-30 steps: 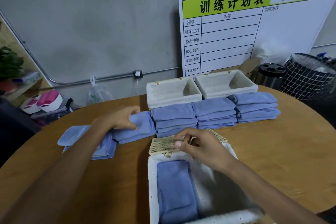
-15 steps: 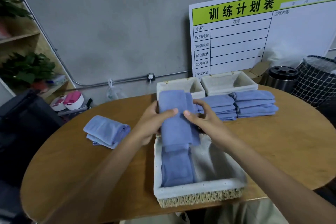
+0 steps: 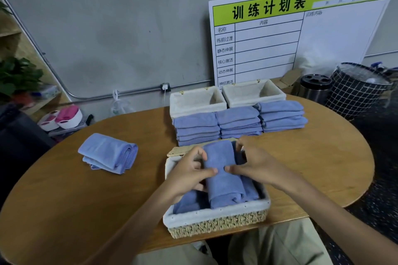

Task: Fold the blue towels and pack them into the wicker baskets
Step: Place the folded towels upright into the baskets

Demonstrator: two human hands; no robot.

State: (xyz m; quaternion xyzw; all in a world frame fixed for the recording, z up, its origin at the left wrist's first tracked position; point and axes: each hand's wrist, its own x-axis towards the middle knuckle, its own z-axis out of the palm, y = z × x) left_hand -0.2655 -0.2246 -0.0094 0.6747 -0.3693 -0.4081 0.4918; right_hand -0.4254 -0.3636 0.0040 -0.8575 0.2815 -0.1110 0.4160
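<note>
Both hands grip one folded blue towel [image 3: 223,170] over the near wicker basket [image 3: 217,222], which sits at the near edge of the round wooden worktop [image 3: 312,168]. The left hand [image 3: 189,175] curls its fingers and thumb round the towel's left side; the right hand [image 3: 256,163] pinches its right side. Other blue towels already lie in the basket beside it. Beyond, three stacks of folded towels [image 3: 239,123] stand before two empty lined baskets [image 3: 226,98]. A loosely folded towel [image 3: 108,153] lies apart on the left.
</note>
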